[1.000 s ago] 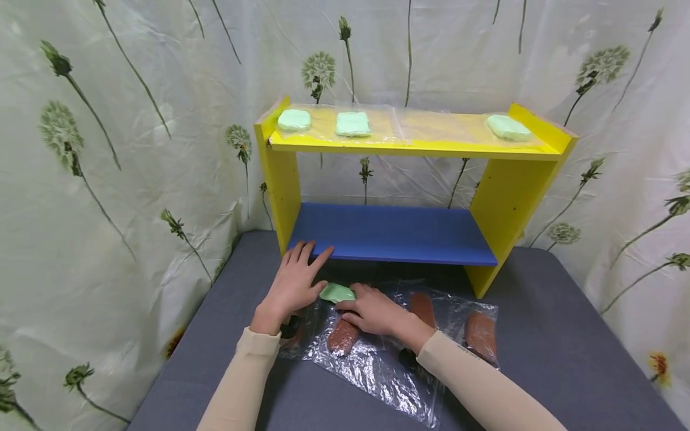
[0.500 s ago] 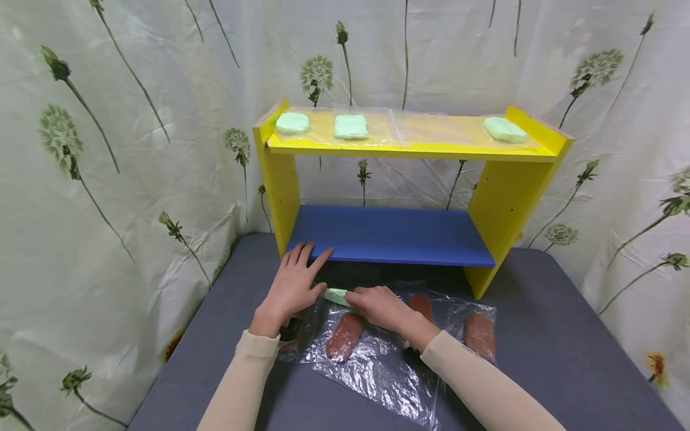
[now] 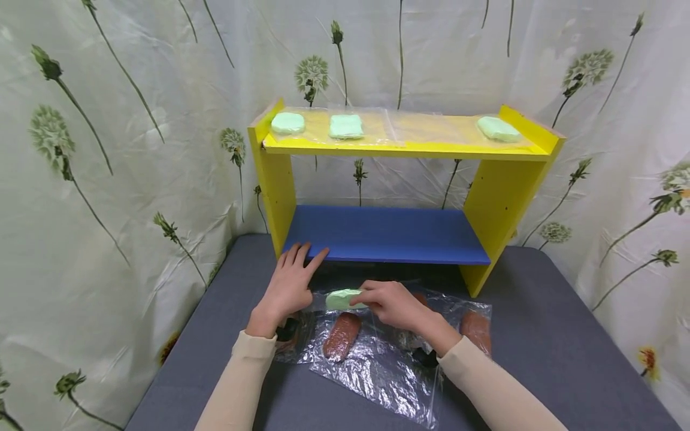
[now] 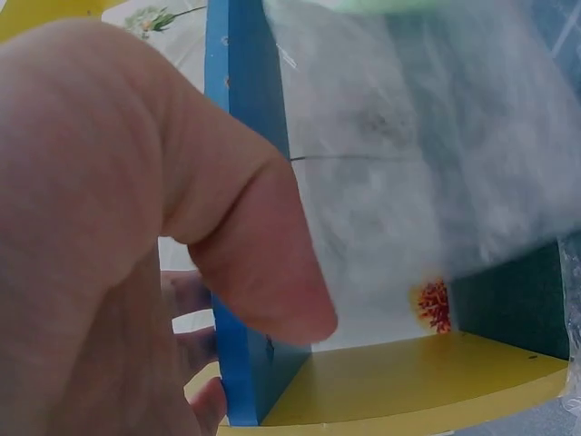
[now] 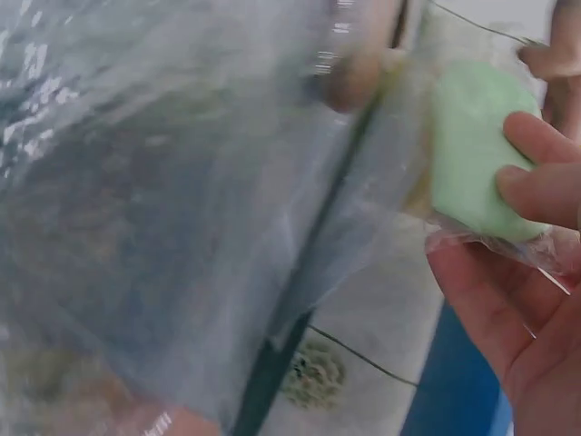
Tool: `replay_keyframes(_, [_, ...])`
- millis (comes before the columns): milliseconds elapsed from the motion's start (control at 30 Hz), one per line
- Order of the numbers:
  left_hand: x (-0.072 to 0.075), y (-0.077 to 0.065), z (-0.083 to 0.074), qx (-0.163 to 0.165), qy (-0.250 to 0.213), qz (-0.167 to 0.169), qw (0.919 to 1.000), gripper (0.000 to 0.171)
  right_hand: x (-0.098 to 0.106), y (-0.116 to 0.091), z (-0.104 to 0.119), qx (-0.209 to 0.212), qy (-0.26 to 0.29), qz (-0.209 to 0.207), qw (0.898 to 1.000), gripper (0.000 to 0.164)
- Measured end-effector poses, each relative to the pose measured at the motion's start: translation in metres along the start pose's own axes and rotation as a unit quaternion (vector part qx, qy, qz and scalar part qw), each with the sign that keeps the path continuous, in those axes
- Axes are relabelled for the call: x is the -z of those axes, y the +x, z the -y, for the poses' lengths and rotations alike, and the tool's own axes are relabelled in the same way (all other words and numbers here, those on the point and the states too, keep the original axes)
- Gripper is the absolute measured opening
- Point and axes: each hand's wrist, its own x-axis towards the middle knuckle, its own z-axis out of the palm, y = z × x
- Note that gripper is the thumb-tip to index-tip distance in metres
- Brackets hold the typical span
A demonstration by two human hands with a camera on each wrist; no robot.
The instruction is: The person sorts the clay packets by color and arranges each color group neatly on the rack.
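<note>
My right hand [image 3: 396, 306] pinches a pale green bar of soap [image 3: 338, 300], wrapped in clear plastic, above the table. In the right wrist view the soap [image 5: 477, 150] sits between two fingers on one face and the thumb at its end; a loose flap of the bag hangs off it. My left hand [image 3: 286, 286] rests its spread fingers over the front edge of the blue shelf [image 3: 388, 236], at its left end. Its thumb [image 4: 263, 254] stays in front of the board. Below the soap lies a reddish-brown bar [image 3: 342, 336] in clear plastic.
More bagged brown bars lie on the dark grey table [image 3: 178, 371], one at the right [image 3: 477, 330]. Three green bars in clear bags sit on the yellow top shelf [image 3: 420, 149]. Yellow side panels [image 3: 493, 200] flank the blue shelf. A flower-print curtain hangs behind.
My right hand has taken hold of the green soap in its plastic and lifted it, shifting slightly right. The left hand has stayed at the shelf edge. The head view has panned slightly.
</note>
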Motion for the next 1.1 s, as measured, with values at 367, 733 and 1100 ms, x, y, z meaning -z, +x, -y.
replay_keyframes(367, [0.003, -0.002, 0.000, -0.005, -0.008, -0.016, 0.9998, 0.092, 0.038, -0.021, 0.000, -0.022, 0.045, -0.050, 0.997, 0.035])
replay_keyframes(733, [0.000, -0.002, 0.000, -0.013, -0.007, -0.034, 0.9993, 0.087, 0.101, -0.021, 0.010, 0.028, 0.120, -0.118, 0.985, 0.039])
replay_keyframes(1100, [0.001, -0.001, -0.002, -0.014, -0.012, -0.025, 0.9995, 0.088, 0.171, 0.006, 0.051, 0.034, 0.155, -0.225, 0.961, 0.028])
